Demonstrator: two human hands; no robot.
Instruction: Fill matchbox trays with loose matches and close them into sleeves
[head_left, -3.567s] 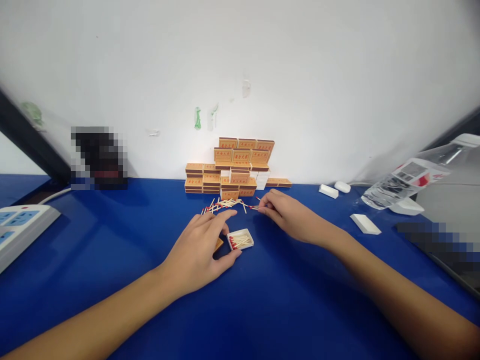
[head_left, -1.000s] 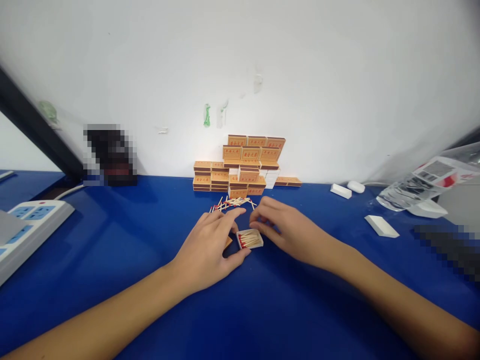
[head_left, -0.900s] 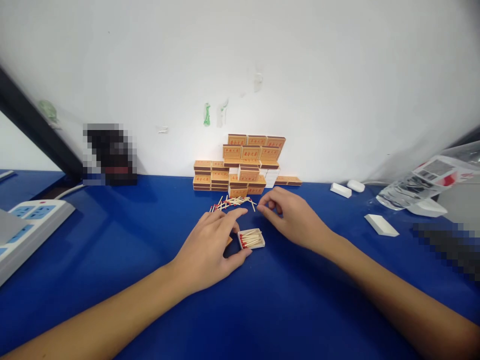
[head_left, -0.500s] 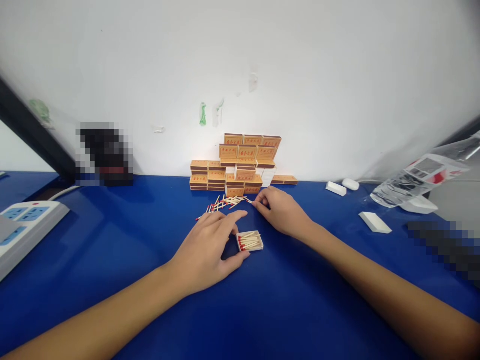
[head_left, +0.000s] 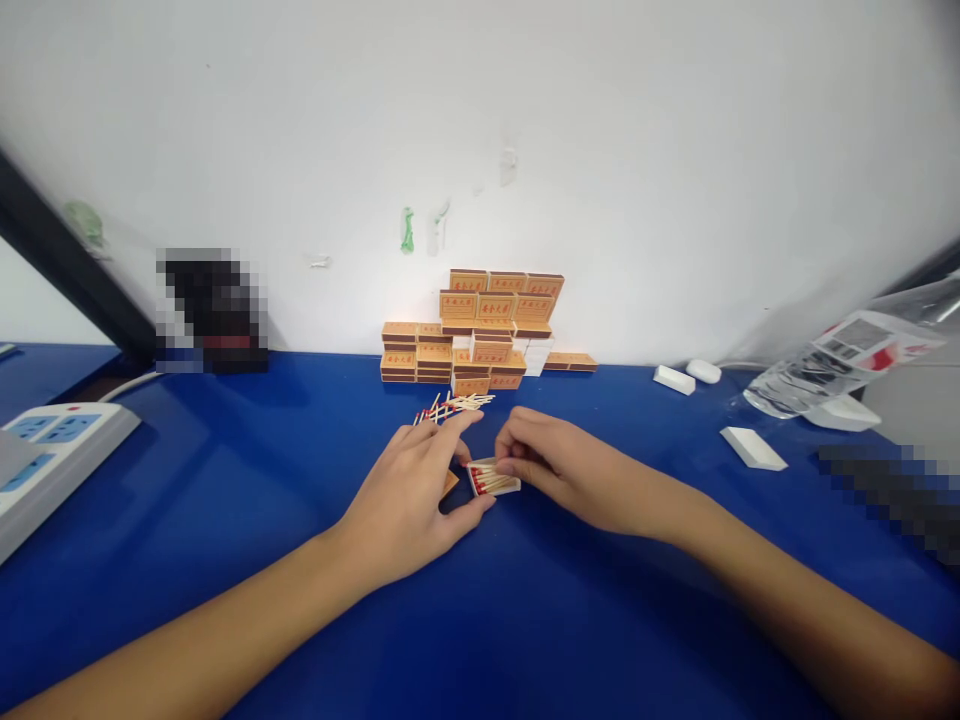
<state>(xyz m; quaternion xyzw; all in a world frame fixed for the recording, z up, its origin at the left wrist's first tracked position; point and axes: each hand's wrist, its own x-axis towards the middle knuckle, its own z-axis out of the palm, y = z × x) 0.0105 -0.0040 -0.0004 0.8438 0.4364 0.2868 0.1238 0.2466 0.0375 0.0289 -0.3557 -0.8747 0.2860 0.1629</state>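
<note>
A small white matchbox tray [head_left: 516, 489] of red-tipped matches [head_left: 487, 480] lies on the blue table. My left hand [head_left: 411, 495] is curved around its left end, thumb at the near edge and other fingers at the far side, steadying it. My right hand [head_left: 551, 462] is over the tray's right side, thumb and forefinger pinched on a match that is mostly hidden among the others. Under my left hand, part of an orange matchbox sleeve [head_left: 450, 484] shows. Just beyond lies a loose pile of matches [head_left: 457, 405], partly covered by my left fingers.
Stacked orange matchboxes [head_left: 476, 305] stand against the white wall. A white power strip [head_left: 97, 450] lies at left. On the right are white blocks [head_left: 753, 448], a rounded white case [head_left: 703, 371] and a clear plastic bottle [head_left: 795, 385]. Dark blurred items sit at both sides.
My right hand has moved from the loose pile toward me, down to the tray, bringing a match. The tray has shifted slightly left; my left hand stays around it.
</note>
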